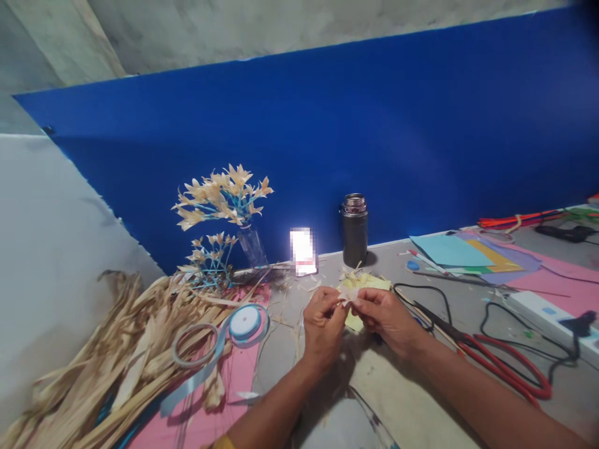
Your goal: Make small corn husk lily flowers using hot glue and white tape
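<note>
Both hands meet over the desk, left hand [322, 321] and right hand [384, 315] pinching one small pale husk petal [349, 294] between fingertips, w/ yellow paper [369, 284] right behind. Piece looks dry and thin, so imo a hard tug could rip it. Red scissors [510, 368] sit near the right forearm; further back, the flask [354, 229] could tip.

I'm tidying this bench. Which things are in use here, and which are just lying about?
In use: left hand and right hand pinching a pale husk piece; dried husk pile; finished husk flowers.

Lying about: flask; red-handled scissors; ribbon roll; coloured paper sheets.
</note>
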